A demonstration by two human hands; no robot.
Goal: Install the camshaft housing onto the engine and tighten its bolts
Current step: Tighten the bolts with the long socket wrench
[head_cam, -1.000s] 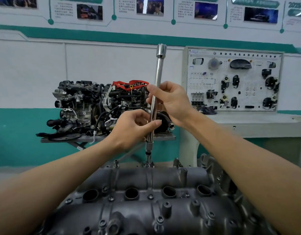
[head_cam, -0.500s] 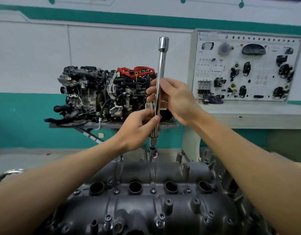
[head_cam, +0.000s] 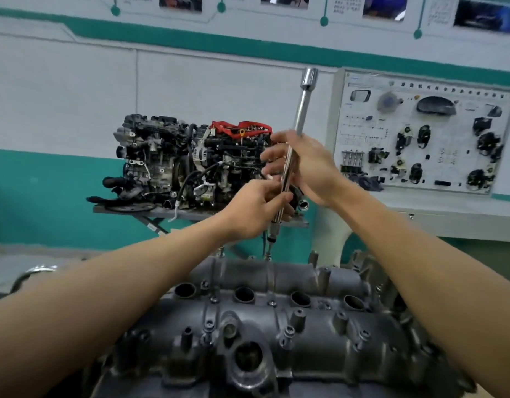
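Observation:
The dark grey camshaft housing (head_cam: 276, 317) lies across the engine in the lower half of the view, with several round holes and bolt heads along it. A long chrome extension bar (head_cam: 301, 110) stands nearly upright, tilted a little to the right, its lower tip on a bolt (head_cam: 267, 256) at the housing's far edge. My left hand (head_cam: 253, 208) pinches the bar low down. My right hand (head_cam: 302, 165) wraps the bar higher up. The bar's square drive end at the top carries nothing.
A complete display engine (head_cam: 190, 162) sits on a stand behind the housing. At the right, a white panel (head_cam: 420, 133) with mounted car parts stands on a grey bench (head_cam: 448, 214). A chrome rail (head_cam: 32, 272) shows at the left.
Both hands have stayed on the bar with the fingers shifting around it. The bar now leans slightly right. The view has dipped, showing more of the housing.

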